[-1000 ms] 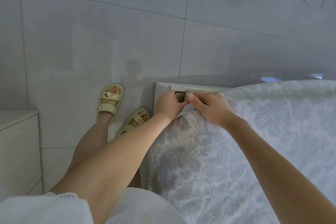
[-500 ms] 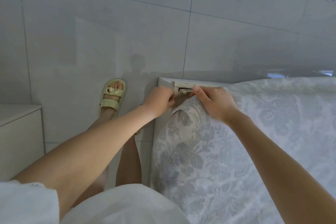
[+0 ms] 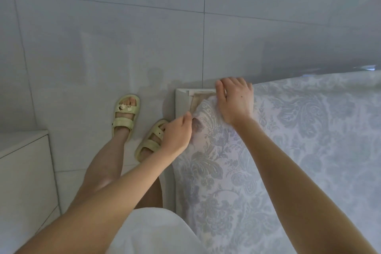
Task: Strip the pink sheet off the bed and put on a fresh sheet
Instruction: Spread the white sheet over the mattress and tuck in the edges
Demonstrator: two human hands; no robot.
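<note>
The pale-pink, grey-blue floral cotton sheet [image 3: 288, 150], soft and light, covers the bed [image 3: 182, 102], peeled back at this corner. The left hand [image 3: 178, 134] pinches its hem there, the best hold. The right hand [image 3: 236, 101] lies spread on top, possibly hooking the edge.

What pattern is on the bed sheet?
The sheet has grey-blue floral scrollwork on a pale ground; the head view shows it.
</note>
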